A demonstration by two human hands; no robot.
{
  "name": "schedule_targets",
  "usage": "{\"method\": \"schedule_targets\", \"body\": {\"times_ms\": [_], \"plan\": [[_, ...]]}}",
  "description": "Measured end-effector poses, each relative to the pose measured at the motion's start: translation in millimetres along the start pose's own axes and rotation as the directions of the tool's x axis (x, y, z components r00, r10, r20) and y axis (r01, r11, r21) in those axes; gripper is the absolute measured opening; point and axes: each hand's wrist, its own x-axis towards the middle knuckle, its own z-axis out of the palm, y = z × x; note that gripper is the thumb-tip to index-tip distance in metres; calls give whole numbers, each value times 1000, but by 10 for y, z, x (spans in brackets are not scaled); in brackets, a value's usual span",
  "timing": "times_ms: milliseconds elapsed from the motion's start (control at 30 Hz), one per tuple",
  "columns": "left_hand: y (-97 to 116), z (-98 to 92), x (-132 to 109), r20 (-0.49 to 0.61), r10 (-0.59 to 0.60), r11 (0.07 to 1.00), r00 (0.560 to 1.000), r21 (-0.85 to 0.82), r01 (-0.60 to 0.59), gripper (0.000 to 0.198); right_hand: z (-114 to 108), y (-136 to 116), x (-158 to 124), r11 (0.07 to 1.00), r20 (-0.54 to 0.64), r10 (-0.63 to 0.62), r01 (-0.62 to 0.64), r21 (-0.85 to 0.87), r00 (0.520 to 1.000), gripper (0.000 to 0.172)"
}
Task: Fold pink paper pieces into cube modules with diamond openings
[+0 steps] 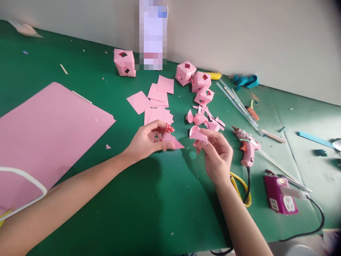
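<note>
One pointed paper pc [178,143], left of the glue gun [249,153], is being pinched by the L hand [144,141]; R hand [217,156] is pinching a curled paper pc [197,133], nearer the gun. Both are prob. handling v. light, creasing easily; folded edges likely offering best hold.

An apparent craft workshop: 4 folded pink paper shapes [184,72] stand near the far edge of a green tabletop [170,209], a glue gun [248,150] lying nearby.
</note>
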Motion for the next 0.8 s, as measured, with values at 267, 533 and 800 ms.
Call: {"method": "schedule_targets", "body": {"times_ms": [267,533,800], "plan": [[66,38,-37,188,-141,971,972,-167,173,33,27,-50,52,916,26,318,-314,248,948,28],[48,-10,-4,229,-239,931,944,-221,290,39,-39,-31,75,865,197,372,-416,280,907,49],[75,-50,6,282,-241,890,928,-317,328,57,-54,-46,32,887,360,333,-420,194,872,43]]}}
